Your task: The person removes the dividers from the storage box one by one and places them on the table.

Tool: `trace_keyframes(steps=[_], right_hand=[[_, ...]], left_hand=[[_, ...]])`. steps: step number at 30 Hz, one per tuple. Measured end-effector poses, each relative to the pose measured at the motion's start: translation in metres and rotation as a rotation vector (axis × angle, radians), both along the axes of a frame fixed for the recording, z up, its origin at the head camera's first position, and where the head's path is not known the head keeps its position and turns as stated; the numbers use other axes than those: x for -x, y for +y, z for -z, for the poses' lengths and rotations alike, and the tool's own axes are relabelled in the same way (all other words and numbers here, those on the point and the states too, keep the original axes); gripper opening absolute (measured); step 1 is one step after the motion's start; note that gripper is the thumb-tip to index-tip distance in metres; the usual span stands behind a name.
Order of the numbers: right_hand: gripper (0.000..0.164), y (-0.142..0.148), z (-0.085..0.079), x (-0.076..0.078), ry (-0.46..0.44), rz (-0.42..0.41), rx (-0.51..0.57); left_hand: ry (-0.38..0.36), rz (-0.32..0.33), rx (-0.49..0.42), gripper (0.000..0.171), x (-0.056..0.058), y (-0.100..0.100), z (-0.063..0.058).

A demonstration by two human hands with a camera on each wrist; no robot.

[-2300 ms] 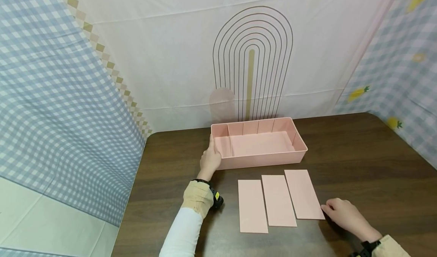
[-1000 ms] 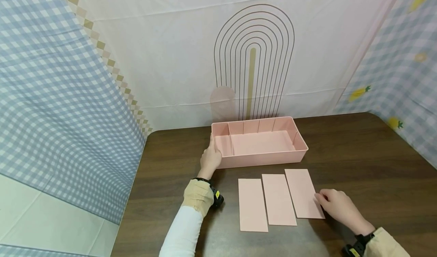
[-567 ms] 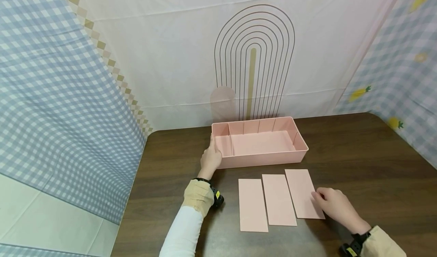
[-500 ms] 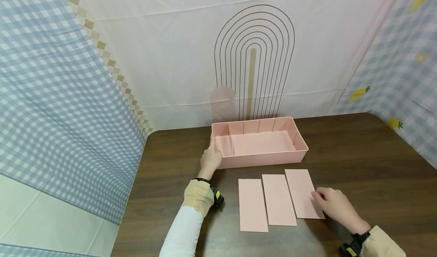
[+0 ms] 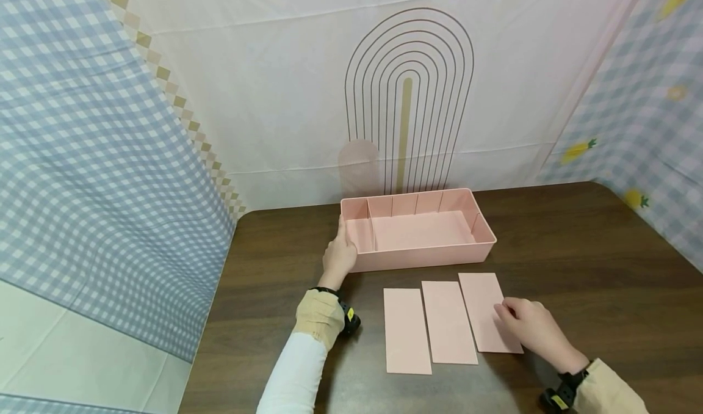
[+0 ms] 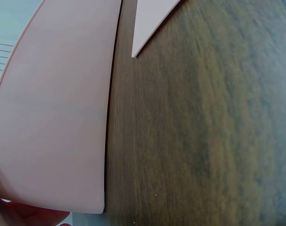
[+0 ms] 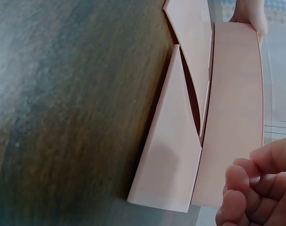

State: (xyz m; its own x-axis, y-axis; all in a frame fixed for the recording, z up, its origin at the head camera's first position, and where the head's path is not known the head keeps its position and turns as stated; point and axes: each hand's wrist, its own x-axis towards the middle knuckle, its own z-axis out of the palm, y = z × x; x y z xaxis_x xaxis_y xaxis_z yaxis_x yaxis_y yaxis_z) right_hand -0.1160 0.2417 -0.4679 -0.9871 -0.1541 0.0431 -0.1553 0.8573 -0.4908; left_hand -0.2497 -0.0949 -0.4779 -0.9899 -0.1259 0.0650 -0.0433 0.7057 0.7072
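Observation:
A pink open-topped storage box (image 5: 420,258) stands toward the back of the table, with one upright partition near its left end. My left hand (image 5: 338,256) holds that left end, index finger along the side wall and thumb at the front corner. Three flat pink panels lie before the box: the left panel (image 5: 407,331), the middle panel (image 5: 449,322) and the right panel (image 5: 486,310). Over the right panel's right edge hovers my right hand (image 5: 535,328). In the right wrist view its fingers (image 7: 237,181) curl loosely, with nothing in them.
The dark wooden table (image 5: 576,249) extends on both sides of the box. Behind it hangs a pale cloth (image 5: 274,96) with a line-arch print. Blue checked cloth (image 5: 110,157) hangs at the left, and more at the right.
My right hand has drifted left and slightly away from me, from beside the right panel to over its right edge. The left hand, box and panels stay where they were.

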Motion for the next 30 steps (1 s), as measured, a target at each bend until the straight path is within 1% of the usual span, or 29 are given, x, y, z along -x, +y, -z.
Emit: trace_keyframes(steps=[6,7,13,19,25,30], right_hand=[[0.027,-0.002,0.000,0.001,0.016,0.000,0.007],[0.027,-0.002,0.000,0.001,0.023,-0.001,0.007],[0.030,-0.008,-0.002,0.003,0.072,-0.013,0.005],[0.030,-0.013,-0.004,0.005,0.072,-0.024,0.011],[0.030,-0.017,-0.005,0.008,0.105,-0.048,0.010],[0.028,-0.022,-0.006,0.010,0.103,-0.057,0.015]], left_hand=[[-0.002,0.008,-0.018,0.065,-0.001,0.000,-0.001],[-0.018,0.007,-0.020,0.065,0.000,0.000,-0.001],[-0.020,0.002,0.006,0.061,-0.002,0.000,-0.004],[-0.021,0.003,0.007,0.062,-0.003,0.001,-0.004],[-0.020,0.002,0.008,0.062,-0.002,0.001,-0.005],[-0.024,0.003,0.010,0.063,-0.003,0.000,-0.004]])
